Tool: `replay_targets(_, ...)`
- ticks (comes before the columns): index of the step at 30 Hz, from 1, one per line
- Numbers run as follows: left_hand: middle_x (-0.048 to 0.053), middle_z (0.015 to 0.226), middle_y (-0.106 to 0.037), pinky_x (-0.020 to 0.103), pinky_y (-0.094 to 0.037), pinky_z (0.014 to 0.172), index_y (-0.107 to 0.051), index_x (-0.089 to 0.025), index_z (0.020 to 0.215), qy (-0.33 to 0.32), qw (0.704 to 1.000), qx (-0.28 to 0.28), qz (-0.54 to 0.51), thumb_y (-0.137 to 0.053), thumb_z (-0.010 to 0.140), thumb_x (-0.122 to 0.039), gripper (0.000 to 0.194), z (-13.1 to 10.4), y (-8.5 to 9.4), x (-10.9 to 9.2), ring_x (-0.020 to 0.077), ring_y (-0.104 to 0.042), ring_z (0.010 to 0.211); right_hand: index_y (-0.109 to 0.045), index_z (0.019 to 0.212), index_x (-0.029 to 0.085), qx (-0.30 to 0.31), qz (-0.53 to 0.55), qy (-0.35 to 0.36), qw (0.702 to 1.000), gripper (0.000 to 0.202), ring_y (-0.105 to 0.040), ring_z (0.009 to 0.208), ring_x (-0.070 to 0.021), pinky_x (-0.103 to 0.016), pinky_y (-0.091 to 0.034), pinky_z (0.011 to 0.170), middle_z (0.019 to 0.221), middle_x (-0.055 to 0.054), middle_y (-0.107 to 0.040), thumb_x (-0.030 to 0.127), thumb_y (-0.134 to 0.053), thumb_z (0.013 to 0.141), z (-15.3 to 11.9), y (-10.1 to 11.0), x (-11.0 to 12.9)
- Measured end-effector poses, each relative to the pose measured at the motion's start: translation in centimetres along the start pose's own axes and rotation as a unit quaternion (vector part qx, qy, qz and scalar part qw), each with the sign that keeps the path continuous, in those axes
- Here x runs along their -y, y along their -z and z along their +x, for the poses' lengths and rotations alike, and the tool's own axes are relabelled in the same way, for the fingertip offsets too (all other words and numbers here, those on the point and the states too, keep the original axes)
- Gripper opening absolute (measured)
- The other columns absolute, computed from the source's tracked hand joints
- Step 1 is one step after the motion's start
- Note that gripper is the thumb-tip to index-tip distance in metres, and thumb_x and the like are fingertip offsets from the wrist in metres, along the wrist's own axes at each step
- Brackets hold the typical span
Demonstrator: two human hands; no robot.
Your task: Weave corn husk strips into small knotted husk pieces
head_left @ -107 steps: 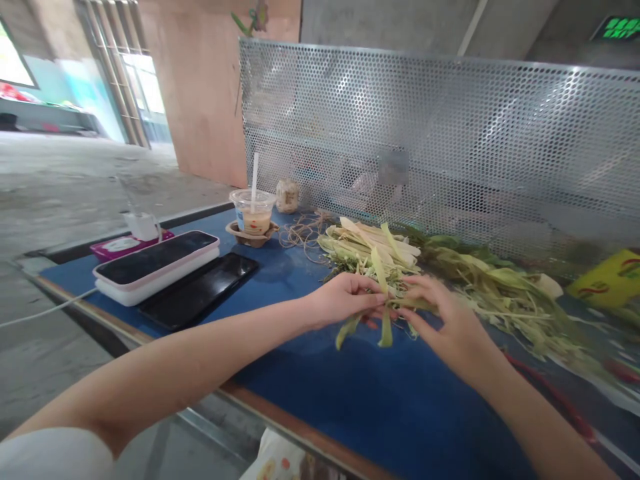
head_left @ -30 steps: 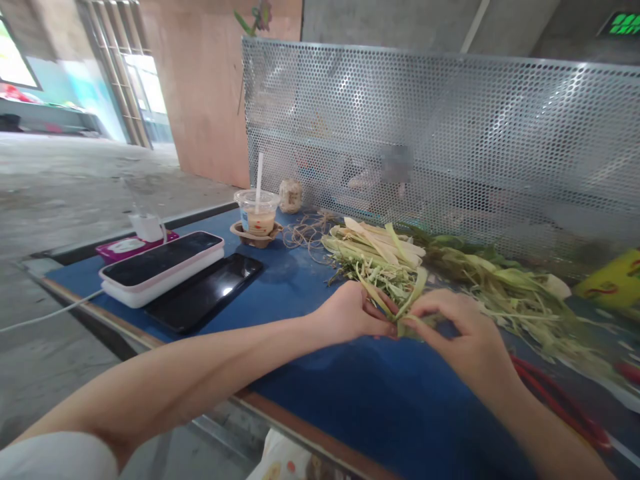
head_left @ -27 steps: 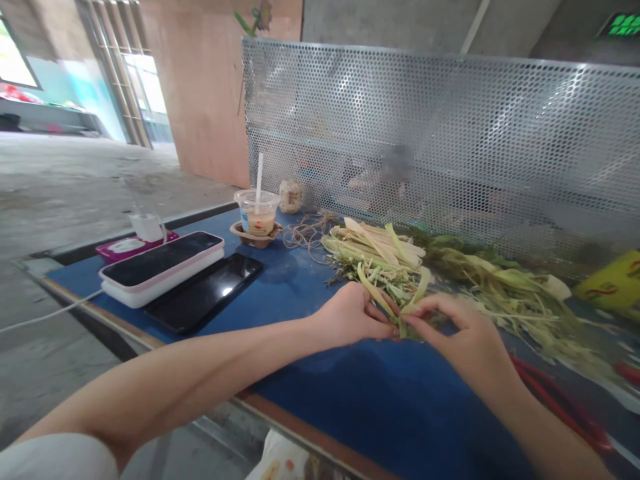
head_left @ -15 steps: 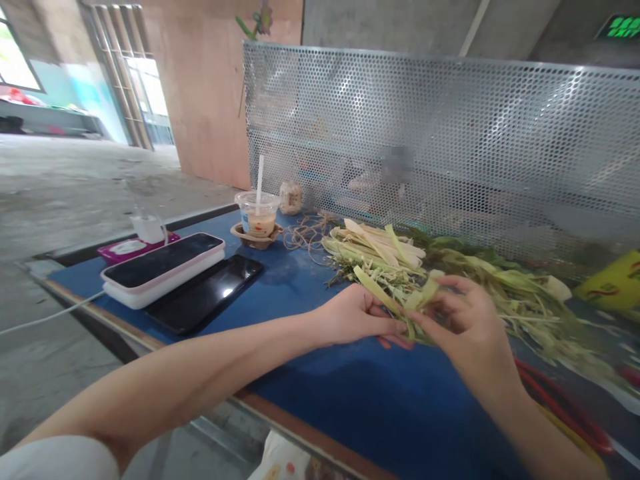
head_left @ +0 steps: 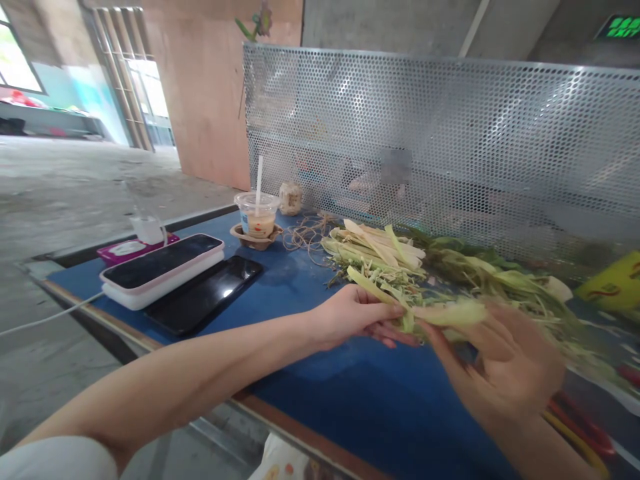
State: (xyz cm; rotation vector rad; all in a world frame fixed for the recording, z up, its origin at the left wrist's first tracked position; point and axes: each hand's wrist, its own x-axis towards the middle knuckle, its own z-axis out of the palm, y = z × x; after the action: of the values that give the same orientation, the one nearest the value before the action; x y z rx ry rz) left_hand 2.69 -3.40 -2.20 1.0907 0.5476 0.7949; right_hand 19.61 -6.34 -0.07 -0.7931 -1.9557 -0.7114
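Between my two hands stretches a pale green corn husk strip (head_left: 453,313), folded near the left fingertips. My left hand (head_left: 353,313) pinches the folded part between thumb and fingers, and a narrow end pokes up to the left. On the strip's right side is my right hand (head_left: 520,363), its thumb and fingers about the husk and smeared by motion. Just beyond the hands lies a pile of pale husk strips (head_left: 380,247) with thin shredded bits in front. More green husks (head_left: 505,283) are heaped to the right.
A lidded drink cup (head_left: 257,217) with a straw stands in a cardboard holder, beside tangled twine (head_left: 306,235). Phones, including a black one (head_left: 205,297), lie left on the blue table (head_left: 370,400). A perforated metal panel (head_left: 440,127) rises behind. Yellow packaging (head_left: 613,280) is far right.
My right hand has moved right and toward me, drawing the husk strip out sideways. My left hand stays nearly in place, still pinching the fold.
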Motion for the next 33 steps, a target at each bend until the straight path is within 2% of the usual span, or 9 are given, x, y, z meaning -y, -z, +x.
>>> replay_targets(5, 0.007, 0.066, -0.067, 0.024, -0.046, 0.059, -0.065, -0.009, 0.074, 0.014, 0.999, -0.018, 0.023, -0.068, 0.064, -0.029, 0.023, -0.1, -0.2, -0.1, 0.0146, -0.064, 0.061, -0.061, 0.085, 0.024, 0.061, 0.097, 0.007, 0.993, 0.014, -0.059, 0.064, -0.0154, -0.032, -0.040, 0.063, 0.071, 0.001, -0.067, 0.014, -0.057, 0.077, -0.8, -0.3, -0.3)
replay_targets(9, 0.007, 0.068, -0.067, 0.026, -0.047, 0.062, -0.065, -0.008, 0.076, 0.009, 0.999, 0.018, 0.027, -0.069, 0.063, -0.031, 0.027, 0.0, -0.2, -0.1, 0.0156, -0.064, 0.065, -0.060, 0.089, 0.023, 0.099, 0.145, 0.047, 0.983, 0.019, -0.059, 0.080, -0.0167, -0.033, -0.042, 0.074, 0.086, -0.001, -0.069, 0.009, -0.057, 0.077, -1.2, -0.7, -1.2)
replay_targets(12, 0.010, 0.069, -0.067, 0.029, -0.048, 0.066, -0.065, -0.007, 0.077, 0.011, 0.999, 0.040, -0.009, -0.059, 0.071, -0.043, 0.037, 0.0, 0.0, -0.2, 0.0180, -0.064, 0.069, -0.060, 0.088, 0.024, 0.109, 0.132, 0.056, 0.984, 0.019, -0.059, 0.077, -0.0169, -0.037, -0.039, 0.076, 0.086, -0.001, -0.069, 0.009, -0.056, 0.077, -0.9, -0.7, -1.9)
replay_targets(15, 0.010, 0.076, -0.068, 0.027, -0.048, 0.070, -0.066, -0.008, 0.084, -0.004, 0.997, 0.068, 0.033, -0.061, 0.072, -0.038, 0.033, 0.0, 0.1, -0.2, 0.0160, -0.064, 0.074, -0.060, 0.085, 0.024, 0.132, 0.152, 0.055, 0.978, 0.016, -0.058, 0.075, -0.0165, -0.038, -0.038, 0.075, 0.083, -0.001, -0.069, 0.010, -0.056, 0.078, -0.5, -0.4, -2.4)
replay_targets(18, 0.007, 0.079, -0.068, 0.023, -0.047, 0.072, -0.066, -0.009, 0.086, -0.009, 0.991, 0.098, 0.091, -0.065, 0.070, -0.026, 0.023, 0.0, 0.2, 0.0, 0.0127, -0.063, 0.077, -0.061, 0.081, 0.025, 0.194, 0.187, 0.029, 0.963, 0.011, -0.059, 0.075, -0.0164, -0.036, -0.038, 0.073, 0.080, 0.000, -0.068, 0.015, -0.054, 0.080, -0.2, -0.3, -2.8)
replay_targets(21, 0.005, 0.077, -0.067, 0.021, -0.047, 0.069, -0.066, -0.009, 0.082, -0.003, 0.988, 0.106, 0.108, -0.063, 0.071, -0.021, 0.016, 0.0, 0.0, 0.4, 0.0108, -0.062, 0.072, -0.060, 0.090, 0.025, 0.236, 0.185, -0.047, 0.953, 0.012, -0.059, 0.073, -0.0169, -0.035, -0.040, 0.070, 0.078, -0.001, -0.067, 0.023, -0.053, 0.081, -0.2, -0.4, -3.0)
replay_targets(25, 0.002, 0.068, -0.065, 0.021, -0.047, 0.066, -0.064, -0.009, 0.074, 0.022, 0.985, 0.108, 0.131, -0.058, 0.072, -0.011, 0.007, 0.3, -0.6, 1.1, 0.0080, -0.059, 0.062, -0.060, 0.100, 0.025, 0.236, 0.142, -0.045, 0.960, 0.024, -0.057, 0.081, -0.0209, -0.036, -0.042, 0.071, 0.085, -0.003, -0.067, 0.032, -0.058, 0.077, -0.1, -0.8, -2.2)
replay_targets(29, -0.001, 0.063, -0.061, 0.021, -0.048, 0.063, -0.062, -0.010, 0.068, 0.038, 0.985, 0.088, 0.143, -0.056, 0.068, -0.005, 0.008, 0.3, -1.2, 1.1, 0.0075, -0.057, 0.057, -0.062, 0.096, 0.027, 0.220, 0.174, 0.009, 0.960, 0.018, -0.053, 0.086, -0.0201, -0.034, -0.042, 0.074, 0.086, 0.000, -0.069, 0.023, -0.053, 0.081, 0.0, -0.8, -1.3)
replay_targets(33, -0.002, 0.060, -0.060, 0.025, -0.050, 0.067, -0.060, -0.010, 0.063, 0.038, 0.985, 0.070, 0.154, -0.059, 0.068, -0.011, 0.005, 0.0, -1.1, 0.5, 0.0090, -0.059, 0.058, -0.061, 0.101, 0.032, 0.219, 0.216, 0.047, 0.950, 0.030, -0.052, 0.094, -0.0186, -0.035, -0.038, 0.078, 0.099, 0.001, -0.066, 0.013, -0.043, 0.085, -0.4, -0.4, -1.9)
